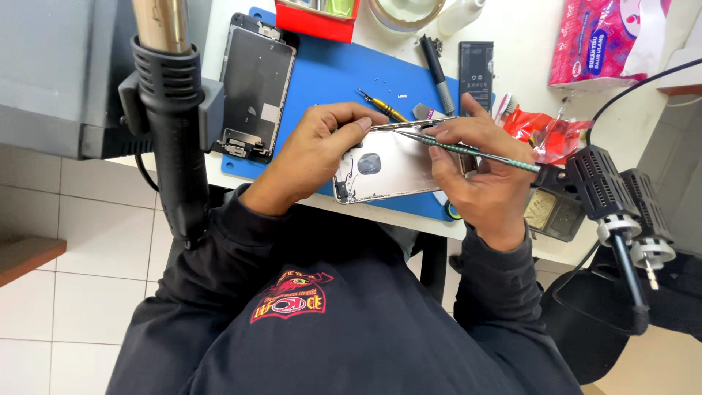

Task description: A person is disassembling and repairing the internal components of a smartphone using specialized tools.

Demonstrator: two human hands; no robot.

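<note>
At my far left the hot-air gun (172, 110) hangs in its holder, nozzle up, parked where it cannot scorch anything. Next to it the detached phone screen (254, 84) lies face down on the blue work mat (329, 66), set apart from where I am working. My left hand (314, 157) is curled over the top edge of the phone's rear housing (391, 168), thumb and fingers pinching it so it stays put on the mat's near edge. The housing lies open side up, between both hands. My right hand (479, 172) is closed around a thin metal tool (468, 150), tweezers or a pick, I cannot tell which, its tip laid along the housing's upper edge. A yellow-handled screwdriver (384, 107) and a dark pen-like tool (437, 73) wait just beyond, with a phone battery (476, 66) farther back. To the right sit a red wrapper (545, 132), a pink tissue pack (607, 40) and the soldering-iron stand (610, 194). The bench (526, 36) is white; the floor (80, 285) is pale tile.
</note>
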